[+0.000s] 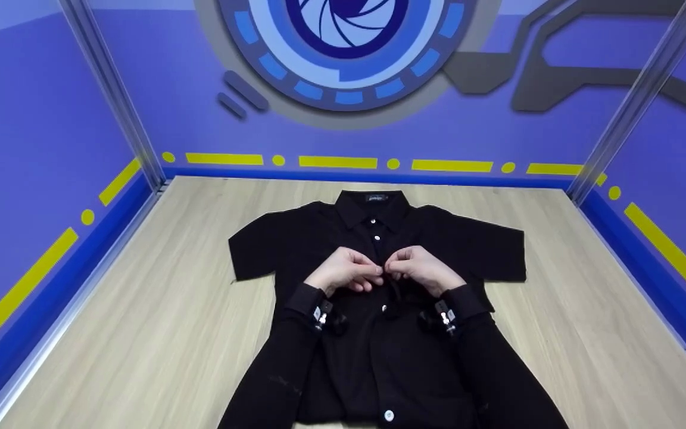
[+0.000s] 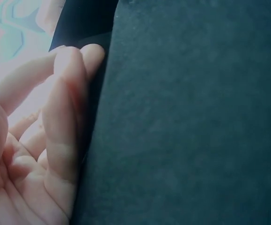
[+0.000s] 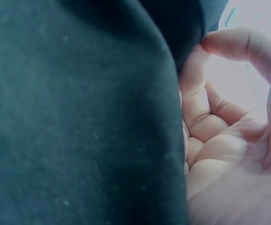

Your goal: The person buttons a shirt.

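A black short-sleeved shirt (image 1: pixel 343 372) lies face up, its collar (image 1: pixel 350 213) at the far side. At mid-chest, along the front opening, my left hand (image 1: pixel 346 271) pinches one edge of the fabric between thumb and fingers. Facing it closely, my right hand (image 1: pixel 423 269) pinches the other edge. Both wrist views have black cloth (image 2: pixel 186 117) filling much of the picture beside the fingers, and it hides what lies behind. White buttons show above the hands and below them, including one near the hem (image 1: pixel 389 415). Whether a button is between the fingertips is hidden.
The shirt lies on a light wood-grain table (image 1: pixel 158 333). Blue panels (image 1: pixel 158 71) with yellow marks enclose the back and both sides, joined by metal posts (image 1: pixel 114 89) at the back corners. Dark sleeves with small wrist cameras (image 1: pixel 322 316) lie over the shirt's lower part.
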The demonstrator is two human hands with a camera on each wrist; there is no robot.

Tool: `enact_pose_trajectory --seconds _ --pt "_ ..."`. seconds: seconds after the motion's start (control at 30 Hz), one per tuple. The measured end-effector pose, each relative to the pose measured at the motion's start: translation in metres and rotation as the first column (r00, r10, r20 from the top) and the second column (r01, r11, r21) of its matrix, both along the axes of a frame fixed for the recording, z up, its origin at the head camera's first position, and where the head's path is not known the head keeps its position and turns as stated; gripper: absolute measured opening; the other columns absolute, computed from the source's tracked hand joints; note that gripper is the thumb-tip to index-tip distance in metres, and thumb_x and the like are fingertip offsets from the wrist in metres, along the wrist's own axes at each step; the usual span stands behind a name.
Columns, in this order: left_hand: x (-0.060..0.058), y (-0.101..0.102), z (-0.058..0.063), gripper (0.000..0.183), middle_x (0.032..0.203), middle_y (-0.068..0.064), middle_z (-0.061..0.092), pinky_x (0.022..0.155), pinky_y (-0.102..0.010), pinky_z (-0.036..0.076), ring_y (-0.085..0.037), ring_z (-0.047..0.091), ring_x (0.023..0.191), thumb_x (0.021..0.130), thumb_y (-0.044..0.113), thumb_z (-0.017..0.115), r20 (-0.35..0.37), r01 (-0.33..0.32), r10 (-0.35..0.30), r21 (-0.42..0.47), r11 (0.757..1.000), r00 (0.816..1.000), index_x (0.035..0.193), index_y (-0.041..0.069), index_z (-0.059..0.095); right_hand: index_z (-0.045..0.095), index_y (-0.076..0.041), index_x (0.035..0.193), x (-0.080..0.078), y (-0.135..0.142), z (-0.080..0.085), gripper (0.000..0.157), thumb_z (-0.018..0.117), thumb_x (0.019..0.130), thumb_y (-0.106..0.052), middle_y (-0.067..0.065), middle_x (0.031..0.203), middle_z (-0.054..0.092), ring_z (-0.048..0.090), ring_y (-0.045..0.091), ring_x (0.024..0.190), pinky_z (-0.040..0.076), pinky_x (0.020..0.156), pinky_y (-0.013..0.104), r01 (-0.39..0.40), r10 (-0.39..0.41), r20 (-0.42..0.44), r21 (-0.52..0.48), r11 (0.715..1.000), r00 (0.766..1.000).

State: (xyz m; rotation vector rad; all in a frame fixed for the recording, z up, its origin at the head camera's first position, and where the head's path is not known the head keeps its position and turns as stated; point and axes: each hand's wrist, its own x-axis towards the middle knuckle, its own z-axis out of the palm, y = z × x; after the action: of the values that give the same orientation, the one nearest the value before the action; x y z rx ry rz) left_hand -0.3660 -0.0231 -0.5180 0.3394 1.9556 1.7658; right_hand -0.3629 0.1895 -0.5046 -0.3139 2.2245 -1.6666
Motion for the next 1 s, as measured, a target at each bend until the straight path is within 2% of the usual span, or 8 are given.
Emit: enact_pose_trajectory --seconds 0.17,0.4,0.53,0.67,0.87,1.0 --pt "0.0009 -0.0006 -0.0007 0.017 0.086 -0.015 0.075 0.049 -0.020 0.052 -0.012 0.068 0.057 0.084 0.017 0.075 0.012 0.014 -0.014 0.007 1.000 1.000 0.094 0.004 0.075 0.067 0.001 0.085 0.0008 0.0002 -0.0004 0.008 0.069 0.082 -0.006 0.000 0.067 0.059 0.055 0.012 0.065 0.045 0.061 0.022 -0.013 0.013 -0.013 0.006 1.000 1.000" --pt "0.0014 -0.0009 -0.0002 0.015 0.085 -0.015 0.075 0.049 -0.019 0.052 -0.013 0.069 0.059 0.088 0.014 0.069 -0.013 0.017 -0.017 -0.015 1.000 1.000 0.095 0.002 0.074 0.067 0.011 0.097 -0.0020 0.0020 -0.0004 0.022 0.071 0.084 -0.007 -0.001 0.070 0.062 0.056 0.012 0.068 0.045 0.063 0.024 -0.053 0.053 -0.021 0.035 0.998 0.998" --pt "0.0021 -0.0012 0.0005 0.015 0.086 -0.015 0.075 0.049 -0.020 0.052 -0.014 0.070 0.061 0.088 0.012 0.066 -0.017 0.019 -0.019 -0.023 1.000 1.000 0.096 0.002 0.074 0.066 0.014 0.099 -0.0031 0.0020 -0.0004 0.025 0.070 0.085 -0.006 0.001 0.072 0.063 0.057 0.014 0.070 0.047 0.065 0.027 -0.066 0.066 -0.018 0.042 0.997 0.998" --pt "0.0020 -0.0013 0.0004 0.018 0.088 -0.015 0.075 0.050 -0.021 0.053 -0.017 0.071 0.064 0.090 0.016 0.064 -0.006 0.021 -0.021 -0.017 1.000 1.000 0.097 0.003 0.073 0.067 0.012 0.098 -0.0019 0.0008 -0.0001 0.024 0.071 0.085 -0.007 -0.001 0.073 0.065 0.058 0.012 0.069 0.047 0.064 0.026 -0.057 0.058 -0.023 0.039 0.998 0.998" --pt "0.0019 -0.0020 0.0006 0.030 0.089 -0.017 0.074 0.050 -0.022 0.053 -0.020 0.072 0.066 0.090 0.032 0.068 -0.003 0.031 -0.031 -0.005 1.000 1.000 0.097 0.004 0.074 0.071 0.005 0.094 -0.0008 0.0003 -0.0015 0.019 0.073 0.082 -0.010 -0.004 0.071 0.065 0.057 0.010 0.067 0.046 0.062 0.022 -0.026 0.028 -0.035 0.042 0.999 0.999" --pt "0.0023 -0.0019 0.0010 0.032 0.089 -0.017 0.074 0.051 -0.022 0.053 -0.020 0.072 0.066 0.087 0.033 0.071 -0.015 0.039 -0.039 -0.017 0.999 0.999 0.098 0.003 0.074 0.072 0.002 0.089 -0.0003 0.0000 -0.0016 0.015 0.074 0.081 -0.010 -0.004 0.069 0.064 0.057 0.011 0.066 0.047 0.062 0.023 -0.015 0.018 -0.050 0.055 0.998 0.999"
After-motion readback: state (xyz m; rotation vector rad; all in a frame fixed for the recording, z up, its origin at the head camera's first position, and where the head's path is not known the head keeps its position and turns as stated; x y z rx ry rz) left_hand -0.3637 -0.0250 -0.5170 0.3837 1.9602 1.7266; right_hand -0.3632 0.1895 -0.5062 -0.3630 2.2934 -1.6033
